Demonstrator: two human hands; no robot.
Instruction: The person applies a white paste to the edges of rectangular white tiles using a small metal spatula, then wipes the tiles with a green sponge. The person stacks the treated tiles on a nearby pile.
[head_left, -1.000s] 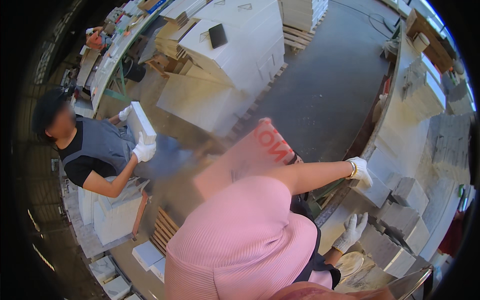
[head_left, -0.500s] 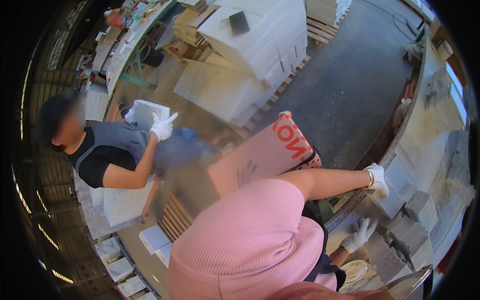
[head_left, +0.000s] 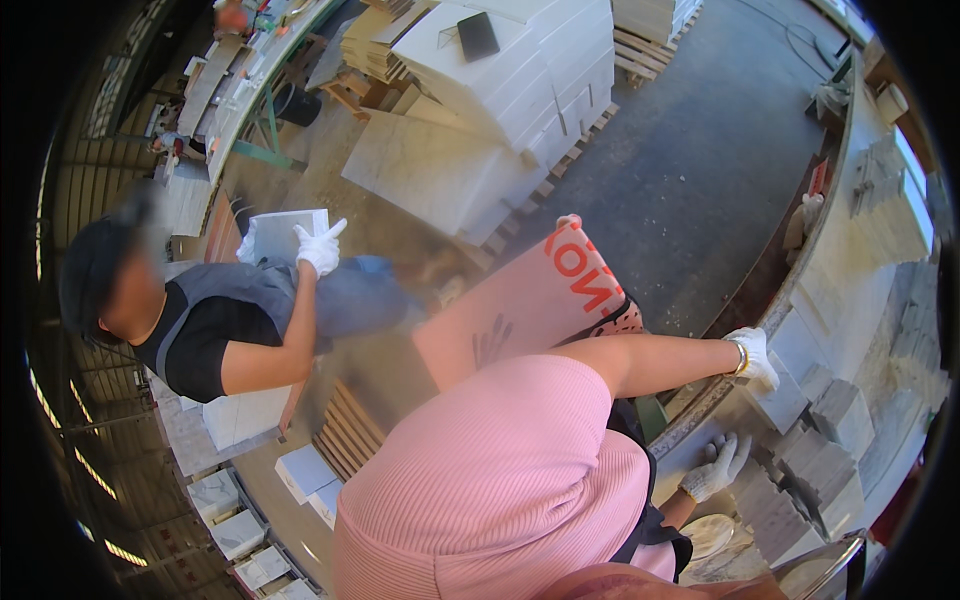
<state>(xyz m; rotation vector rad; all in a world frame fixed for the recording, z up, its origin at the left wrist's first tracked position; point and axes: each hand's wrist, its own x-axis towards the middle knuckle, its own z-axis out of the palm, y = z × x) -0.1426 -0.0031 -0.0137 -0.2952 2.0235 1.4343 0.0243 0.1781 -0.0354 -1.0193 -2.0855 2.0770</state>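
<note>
My left hand (head_left: 755, 358), in a white glove, reaches out from the pink sleeve (head_left: 480, 460). Its fingers are closed over the edge of a pale stone tile (head_left: 780, 404) on the work table. Lower in the picture, my right hand (head_left: 716, 468), also gloved, holds nothing and has its fingers apart. It hovers or rests beside a stack of grey stone tiles (head_left: 772, 512); contact is unclear. Another grey tile stack (head_left: 818, 462) stands close to both hands. Near my right wrist lies a round tan object (head_left: 708, 537).
A co-worker (head_left: 230, 320) at the left holds a white slab (head_left: 285, 232) in gloved hands. Beside my arm stands a pink padded chair (head_left: 515, 315). White slabs (head_left: 560, 100) are piled on a pallet, and tile stacks (head_left: 885, 195) line the table's far end.
The co-worker has shifted slightly left with the slab. The fingers of my right hand have drawn a little closer together; my left hand stays on the tile.
</note>
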